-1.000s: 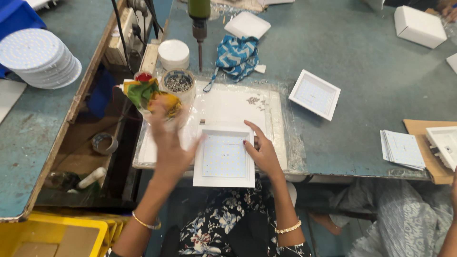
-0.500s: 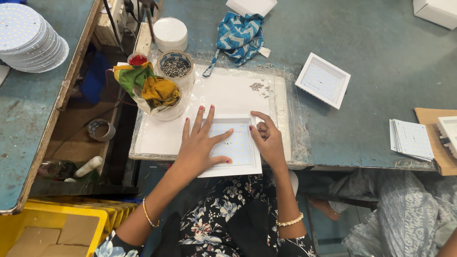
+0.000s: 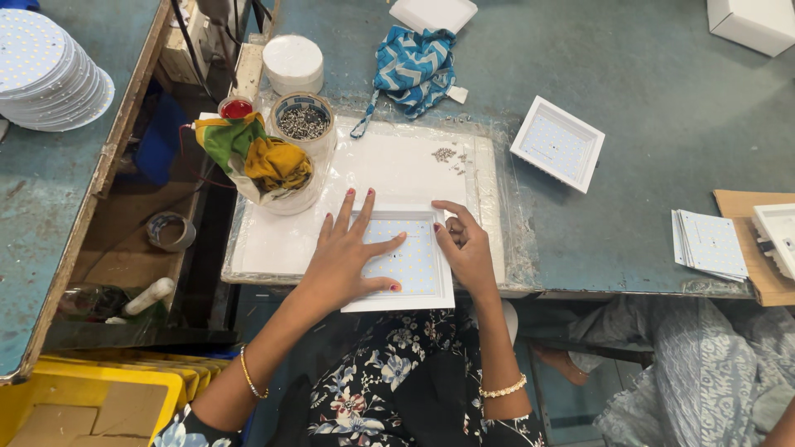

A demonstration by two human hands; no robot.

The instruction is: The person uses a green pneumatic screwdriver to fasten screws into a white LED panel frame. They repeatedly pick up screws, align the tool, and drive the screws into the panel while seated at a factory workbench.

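Note:
A square white light panel [image 3: 411, 266] with a grid of small dots lies on the white work mat [image 3: 389, 170] at the table's near edge. My left hand [image 3: 348, 252] rests flat on its left half, fingers spread. My right hand [image 3: 465, 248] sits curled over the panel's right edge, fingertips touching the frame. A round tub of small screws [image 3: 301, 122] stands at the mat's far left. A few loose screws [image 3: 447, 156] lie on the mat beyond the panel.
A bowl stuffed with yellow-green cloth [image 3: 263, 164] stands left of the mat. Another square panel [image 3: 556, 144] lies to the right, thin white boards [image 3: 710, 245] farther right. A blue cloth [image 3: 411, 68], white round lid [image 3: 292, 60] and stacked round discs [image 3: 50, 70] lie behind. A seated person's clothed legs [image 3: 687, 372] are right.
My left hand came down from near the cloth bowl and now lies flat on the panel. My right hand shifted to the panel's right edge.

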